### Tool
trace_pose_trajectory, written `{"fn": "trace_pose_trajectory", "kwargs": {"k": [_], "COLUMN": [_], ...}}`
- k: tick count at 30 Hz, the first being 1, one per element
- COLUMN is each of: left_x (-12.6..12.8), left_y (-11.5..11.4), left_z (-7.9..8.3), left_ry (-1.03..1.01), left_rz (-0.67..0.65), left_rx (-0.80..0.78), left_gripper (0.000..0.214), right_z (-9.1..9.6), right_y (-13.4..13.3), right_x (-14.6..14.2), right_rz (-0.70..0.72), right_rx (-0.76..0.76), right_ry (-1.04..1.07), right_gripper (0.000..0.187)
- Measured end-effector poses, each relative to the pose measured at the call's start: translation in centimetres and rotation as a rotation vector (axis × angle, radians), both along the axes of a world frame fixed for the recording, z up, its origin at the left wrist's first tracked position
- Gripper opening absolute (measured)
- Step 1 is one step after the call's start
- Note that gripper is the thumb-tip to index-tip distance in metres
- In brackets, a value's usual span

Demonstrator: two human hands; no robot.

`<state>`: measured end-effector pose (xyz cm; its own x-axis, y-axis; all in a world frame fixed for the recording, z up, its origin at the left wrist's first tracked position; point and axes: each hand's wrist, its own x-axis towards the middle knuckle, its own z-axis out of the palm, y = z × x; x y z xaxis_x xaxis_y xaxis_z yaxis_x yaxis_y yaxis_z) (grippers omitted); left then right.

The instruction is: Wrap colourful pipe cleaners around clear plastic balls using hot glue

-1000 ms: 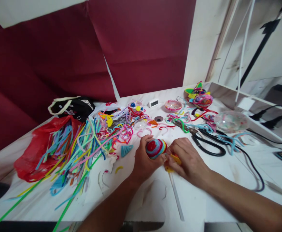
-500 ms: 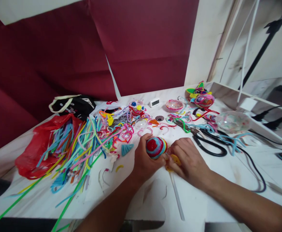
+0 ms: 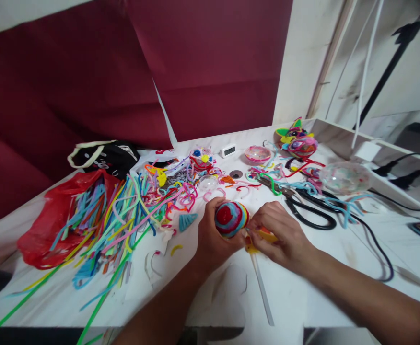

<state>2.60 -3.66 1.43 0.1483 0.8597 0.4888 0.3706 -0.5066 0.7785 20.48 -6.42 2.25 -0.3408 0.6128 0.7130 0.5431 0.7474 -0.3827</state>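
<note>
My left hand (image 3: 212, 242) is wrapped round a small ball (image 3: 231, 218) covered in coiled fuzzy stripes of red, blue, grey and yellow. At the ball's right edge, my right hand (image 3: 282, 235) has its fingertips pinched together close to my left thumb. What they grip is too small to make out. Partly hidden under the right hand is a yellow object (image 3: 268, 235). From below it a long, thin greyish stick (image 3: 263, 292) runs toward the table's front edge.
Left are many loose pipe cleaners (image 3: 123, 225) and a red plastic bag (image 3: 48, 230). Right lie black-handled scissors (image 3: 312, 215), a black cable (image 3: 379, 249) and a clear half-shell (image 3: 344, 178). Behind stand a decorated ball (image 3: 201, 158), a small digital clock (image 3: 227, 150) and a pink bowl (image 3: 258, 154).
The view has shifted slightly. My left hand still holds the striped ball, which looks turned a little. My right fingers have shifted slightly at its edge.
</note>
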Motion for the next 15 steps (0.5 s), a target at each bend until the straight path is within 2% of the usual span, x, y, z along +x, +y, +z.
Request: {"fn": "trace_pose_trajectory", "kwargs": {"k": [7, 15], "left_x": [0.02, -0.17], "left_y": [-0.03, -0.01], "left_z": [-0.04, 0.19], "left_ry": [-0.034, -0.07], "left_rz": [-0.086, -0.148], "left_rx": [0.015, 0.001], "left_gripper": [0.069, 0.07], "right_z": [0.17, 0.8], "right_y": [0.5, 0.35], "right_x": [0.6, 0.93], "right_rz": [0.109, 0.162], "right_rx": [-0.073, -0.087], "right_ry": [0.016, 0.029], "right_gripper": [0.011, 0.016]}}
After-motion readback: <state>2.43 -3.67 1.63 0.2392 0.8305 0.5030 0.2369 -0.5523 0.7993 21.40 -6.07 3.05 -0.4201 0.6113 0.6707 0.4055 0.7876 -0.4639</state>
